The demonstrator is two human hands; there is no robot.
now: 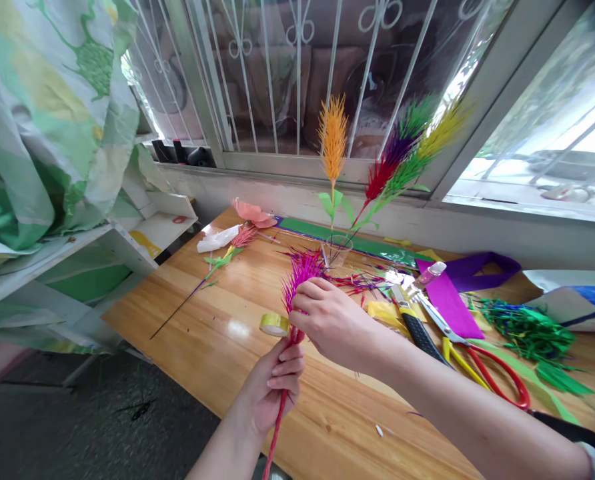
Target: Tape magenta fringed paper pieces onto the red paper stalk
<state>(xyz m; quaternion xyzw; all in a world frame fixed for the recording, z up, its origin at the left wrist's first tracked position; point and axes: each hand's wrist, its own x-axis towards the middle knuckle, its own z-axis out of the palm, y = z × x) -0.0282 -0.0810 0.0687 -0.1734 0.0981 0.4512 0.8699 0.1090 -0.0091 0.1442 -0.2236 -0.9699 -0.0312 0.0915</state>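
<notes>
Magenta fringed paper plume on a thin red-wrapped stem [301,270]: held up over the near middle of the wooden table [217,333], plume end pointing toward the window, stem running down and toward the viewer. Left hand [272,387] curled tight round the stem below the plume, fingers closed on it. Right hand [332,323] above it, fingertips pinched at the base of the fringe where it meets the stem; whether it presses a wrap or only steadies, cannot tell. Risks, as judged: the fringe is fine and stiff, so a squeeze from the right hand too high up would flatten or bend the spikes; a twist of the stem against the left-hand grip could loosen the winding and let the fringe unroll; the thin stem may kink if bent between the two grips. Small roll of clear yellowish tape [274,324] lies just beside the plume on the table, easy to knock away with a wrist. Right of the hands, near the forearm: a dark-handled utility knife [413,321] and red-handled scissors [482,363], blades toward the work, a hazard if the arm sweeps back. Farther off, a clear cup holding finished orange, red, green and yellow plumes [336,250], light and top-heavy, could tip if bumped.
</notes>
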